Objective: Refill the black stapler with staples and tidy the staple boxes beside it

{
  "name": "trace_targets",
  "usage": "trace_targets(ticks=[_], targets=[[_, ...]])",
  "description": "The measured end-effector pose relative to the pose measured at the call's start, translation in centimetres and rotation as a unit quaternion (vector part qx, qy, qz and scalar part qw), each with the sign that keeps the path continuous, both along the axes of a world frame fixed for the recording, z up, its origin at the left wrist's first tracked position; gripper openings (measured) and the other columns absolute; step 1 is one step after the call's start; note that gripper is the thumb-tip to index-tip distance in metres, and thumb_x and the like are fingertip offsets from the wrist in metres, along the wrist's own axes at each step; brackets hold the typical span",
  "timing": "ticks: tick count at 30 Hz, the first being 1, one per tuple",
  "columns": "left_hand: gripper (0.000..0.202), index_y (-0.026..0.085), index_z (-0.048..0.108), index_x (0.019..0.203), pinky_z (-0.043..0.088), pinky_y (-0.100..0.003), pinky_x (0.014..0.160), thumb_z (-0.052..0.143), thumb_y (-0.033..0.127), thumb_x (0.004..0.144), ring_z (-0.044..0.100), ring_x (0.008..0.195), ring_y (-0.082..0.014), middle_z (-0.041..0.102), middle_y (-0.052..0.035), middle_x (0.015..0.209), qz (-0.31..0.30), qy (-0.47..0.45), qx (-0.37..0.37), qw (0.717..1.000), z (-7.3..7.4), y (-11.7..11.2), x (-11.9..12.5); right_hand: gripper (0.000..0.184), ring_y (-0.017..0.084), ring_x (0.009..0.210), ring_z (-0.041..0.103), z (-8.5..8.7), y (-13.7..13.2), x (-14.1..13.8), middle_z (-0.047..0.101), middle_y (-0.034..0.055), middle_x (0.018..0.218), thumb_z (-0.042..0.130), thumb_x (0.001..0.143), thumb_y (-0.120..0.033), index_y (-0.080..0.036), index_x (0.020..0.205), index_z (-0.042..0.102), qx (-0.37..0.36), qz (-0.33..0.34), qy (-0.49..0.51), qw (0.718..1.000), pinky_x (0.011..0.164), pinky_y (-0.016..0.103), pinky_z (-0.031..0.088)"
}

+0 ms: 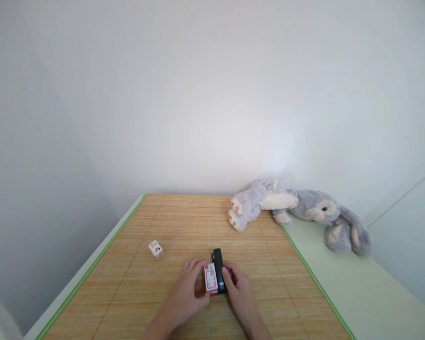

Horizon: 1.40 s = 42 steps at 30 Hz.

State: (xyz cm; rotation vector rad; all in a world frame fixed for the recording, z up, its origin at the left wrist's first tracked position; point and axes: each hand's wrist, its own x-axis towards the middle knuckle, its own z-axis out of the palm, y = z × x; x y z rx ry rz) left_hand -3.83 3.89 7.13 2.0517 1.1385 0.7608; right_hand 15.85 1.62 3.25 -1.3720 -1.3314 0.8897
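Observation:
A black stapler (218,270) lies lengthwise near the front middle of the mat, its far end pointing to the wall. Right beside it on the left is a small white box with pink-red edges and print (210,278). My left hand (189,292) curves around this box, fingers at its far end and thumb at its near end. From the right, my right hand (240,288) holds the stapler's side with the thumb against it and the other fingers curled. Part of the stapler's left side is hidden by the box.
Farther left on the bamboo mat (184,222) sits a small white printed box (156,250). A grey-and-white plush rabbit (279,200) lies along the back right, across the mat's green edge and onto the pale tabletop (343,269). Behind stands a white wall (198,94).

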Motion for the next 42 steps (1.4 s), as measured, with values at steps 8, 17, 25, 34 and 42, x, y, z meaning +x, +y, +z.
trace_targets(ticks=[8,17,25,34,42], targets=[[0.049,0.023,0.064,0.127,0.045,-0.050,0.106,0.051,0.057,0.093,0.057,0.116,-0.0299,0.061,-0.0105,0.120,0.361,0.010,0.090,0.928,-2.5,4.0,-7.9,0.049,0.022,0.075,0.065,0.0,-0.2,0.0,0.072,0.0050,0.081,0.050,0.099,-0.061,-0.019,0.112,0.073,-0.004,-0.013,-0.003,1.000,0.069,0.030,0.049],[0.052,0.020,0.068,0.109,0.049,-0.048,0.101,0.052,0.064,0.087,0.063,0.109,-0.0306,0.067,-0.0104,0.114,0.334,0.002,0.043,0.942,-5.1,9.0,-10.6,0.050,0.022,0.075,0.064,-0.4,-0.1,0.0,0.072,0.0048,0.083,0.050,0.098,-0.062,-0.020,0.115,0.072,-0.009,-0.011,-0.004,1.000,0.067,0.030,0.048],[0.045,0.020,0.065,0.117,0.052,-0.042,0.095,0.049,0.055,0.093,0.067,0.103,-0.0254,0.072,-0.0092,0.111,0.166,-0.099,-0.019,0.981,-5.7,9.3,-4.7,0.050,0.021,0.071,0.063,-0.3,0.0,-0.1,0.072,0.0051,0.079,0.049,0.098,-0.061,-0.019,0.112,0.074,-0.002,-0.018,-0.017,1.000,0.065,0.029,0.046],[0.041,0.025,0.072,0.106,0.043,-0.040,0.098,0.043,0.053,0.098,0.061,0.106,-0.0256,0.071,-0.0076,0.110,0.148,0.037,0.043,0.987,-4.3,9.1,-2.6,0.052,0.023,0.075,0.065,0.0,-0.1,-0.1,0.073,0.0050,0.083,0.048,0.099,-0.062,-0.020,0.114,0.072,-0.005,-0.008,-0.010,1.000,0.068,0.030,0.047],[0.056,0.022,0.072,0.082,0.043,-0.036,0.088,0.033,0.059,0.100,0.063,0.088,-0.0246,0.073,-0.0060,0.083,0.157,0.025,0.031,0.987,-4.1,11.2,-0.5,0.051,0.022,0.074,0.064,-0.3,0.0,-0.3,0.073,0.0047,0.082,0.047,0.100,-0.061,-0.018,0.112,0.072,-0.004,-0.011,-0.020,1.000,0.068,0.029,0.046]])
